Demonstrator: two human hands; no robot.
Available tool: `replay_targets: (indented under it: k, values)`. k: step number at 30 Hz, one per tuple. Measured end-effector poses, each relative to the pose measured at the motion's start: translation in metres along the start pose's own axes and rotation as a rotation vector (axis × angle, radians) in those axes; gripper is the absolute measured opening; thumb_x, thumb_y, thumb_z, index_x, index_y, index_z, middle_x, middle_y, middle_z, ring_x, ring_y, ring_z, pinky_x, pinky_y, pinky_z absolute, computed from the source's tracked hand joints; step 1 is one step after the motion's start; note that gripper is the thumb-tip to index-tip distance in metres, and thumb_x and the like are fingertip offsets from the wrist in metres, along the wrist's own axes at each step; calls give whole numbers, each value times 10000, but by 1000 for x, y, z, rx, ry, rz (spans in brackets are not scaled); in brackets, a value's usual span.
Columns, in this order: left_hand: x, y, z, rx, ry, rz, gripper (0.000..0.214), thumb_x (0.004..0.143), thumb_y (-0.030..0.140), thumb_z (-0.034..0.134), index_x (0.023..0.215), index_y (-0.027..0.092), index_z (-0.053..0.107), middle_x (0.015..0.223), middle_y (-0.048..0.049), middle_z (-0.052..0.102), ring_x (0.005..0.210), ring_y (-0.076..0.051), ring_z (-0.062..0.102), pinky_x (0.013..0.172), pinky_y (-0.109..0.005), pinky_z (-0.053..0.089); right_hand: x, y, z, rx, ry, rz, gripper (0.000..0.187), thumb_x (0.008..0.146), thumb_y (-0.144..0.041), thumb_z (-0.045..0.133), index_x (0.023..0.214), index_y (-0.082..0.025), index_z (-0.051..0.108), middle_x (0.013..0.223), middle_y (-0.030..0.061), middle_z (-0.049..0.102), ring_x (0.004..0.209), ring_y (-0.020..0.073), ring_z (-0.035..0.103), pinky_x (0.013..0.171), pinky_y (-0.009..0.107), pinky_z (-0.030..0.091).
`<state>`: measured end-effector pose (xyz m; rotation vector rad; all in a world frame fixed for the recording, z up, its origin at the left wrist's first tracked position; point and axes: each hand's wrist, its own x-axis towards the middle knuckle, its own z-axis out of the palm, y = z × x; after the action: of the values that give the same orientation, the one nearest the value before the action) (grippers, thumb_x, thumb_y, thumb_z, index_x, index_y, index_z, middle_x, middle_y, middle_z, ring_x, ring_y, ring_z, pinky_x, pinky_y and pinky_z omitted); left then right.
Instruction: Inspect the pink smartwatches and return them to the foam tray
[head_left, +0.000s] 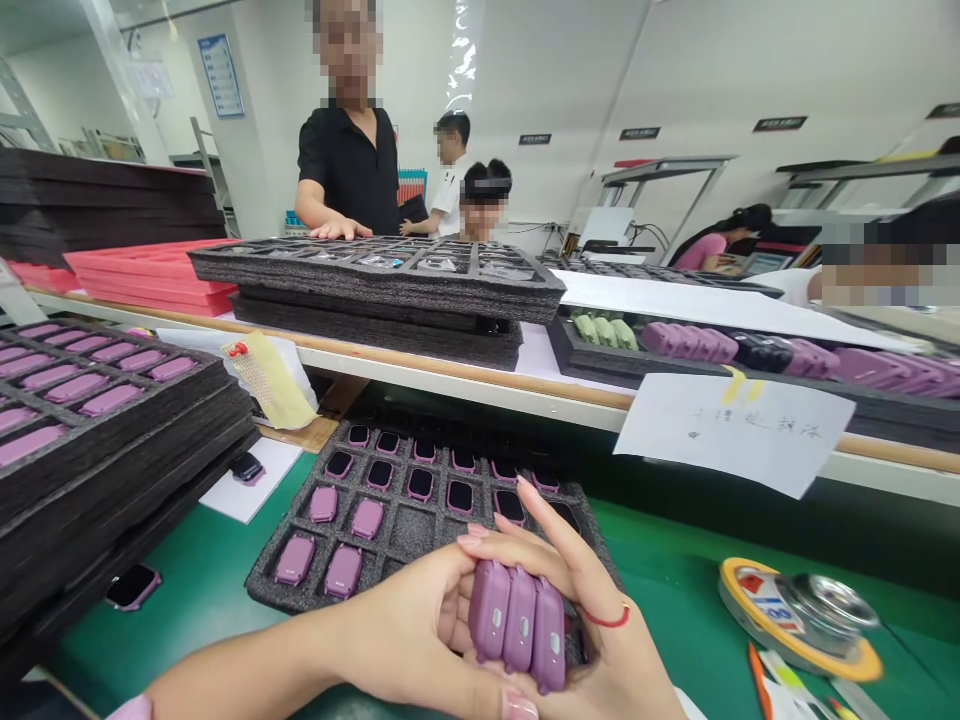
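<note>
Three purple smartwatch cases [519, 625] stand side by side in a row between my two hands, silvery side buttons facing me. Closed around their left side and underside is my left hand [420, 625], thumb at the bottom. My right hand [600, 590], a red band on one finger, wraps their right side, one finger stretched upward. Something dark beside the row is partly hidden by my palm. Just beyond my hands lies a black foam tray [409, 532] with watches in its pockets, some showing dark screens, others purple backs. My hands hide its near right part.
Stacked foam trays [112, 440] of purple cases rise at left. A loose watch [135, 586] lies near them. At right are a yellow-rimmed round container [799, 615] and an orange-handled tool [759, 680]. A shelf edge [555, 400] crosses ahead; a co-worker's hand [341, 228] touches trays above.
</note>
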<state>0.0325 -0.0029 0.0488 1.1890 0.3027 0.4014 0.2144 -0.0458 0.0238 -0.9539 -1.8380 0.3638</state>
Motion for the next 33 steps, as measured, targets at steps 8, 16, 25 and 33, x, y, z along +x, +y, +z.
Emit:
replay_targets:
  k: [8, 16, 25, 33]
  values:
    - [3, -3, 2, 37, 126, 21, 513, 802, 475, 802, 1168, 167, 615, 1030, -71, 634, 978, -209, 644, 971, -415, 495, 1, -1, 5, -1, -2, -16, 865, 865, -255, 715, 1587, -268, 238, 1314, 79, 698, 1188, 274, 693, 1081, 446, 552]
    - [4, -3, 1, 95, 158, 3, 356, 798, 441, 792, 942, 152, 643, 879, -31, 632, 833, -159, 589, 810, -292, 490, 2, 4, 11, -85, 36, -152, 847, 913, -265, 633, 1616, -212, 163, 1144, 71, 774, 1131, 266, 723, 1016, 431, 591]
    - [10, 3, -1, 60, 133, 19, 377, 584, 190, 930, 874, 136, 696, 846, -11, 660, 787, -149, 591, 768, -266, 492, 4, -2, 4, -123, -81, -108, 822, 982, -387, 589, 1628, -264, 96, 1180, 87, 761, 1139, 272, 719, 1017, 422, 586]
    - [10, -3, -4, 112, 126, 123, 323, 710, 250, 861, 970, 136, 708, 910, -30, 658, 865, -162, 600, 799, -262, 493, 4, 12, 14, -128, -14, -184, 842, 937, -340, 606, 1624, -211, 137, 1185, 93, 764, 1110, 272, 733, 972, 400, 610]
